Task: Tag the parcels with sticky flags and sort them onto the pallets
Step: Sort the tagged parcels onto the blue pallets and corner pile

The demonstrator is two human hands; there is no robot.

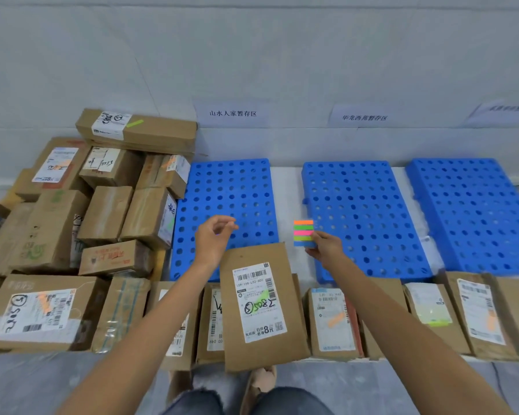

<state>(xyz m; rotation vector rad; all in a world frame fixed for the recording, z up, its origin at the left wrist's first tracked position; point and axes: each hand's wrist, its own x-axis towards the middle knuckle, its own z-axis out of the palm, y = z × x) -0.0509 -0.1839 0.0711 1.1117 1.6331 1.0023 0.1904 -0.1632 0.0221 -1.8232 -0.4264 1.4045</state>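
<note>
Tagging looks well along, but by my reckoning the sorting has not begun. The leftmost blue perforated plastic pallet [225,205] and its two neighbours lie bare along the wall, below white paper signs [232,113]. The heap of brown cardboard boxes [108,217] on the left and the row of labelled parcels [333,322] along the near edge are not on any pallet. Several already carry a flag, among them a green strip [135,123] on the long box topping the heap and orange ones on some labels in the row.

The flat brown cardboard parcel [261,307] lies right in front of the person, on top of the row. Its long axis runs away from them toward the wall, and its far short edge overlaps the near edge of the leftmost pallet. Its white label reads upright to the person, with a green flag [259,296] slanted across the handwriting.

The right hand [327,247] pinches the pad of multicoloured sticky flags [303,233] by its right end, so the strips lie crosswise with their free ends pointing left. The left hand [215,235] hovers above the parcel's far end with thumb and fingertips drawn together. I cannot tell whether it pinches a flag.
</note>
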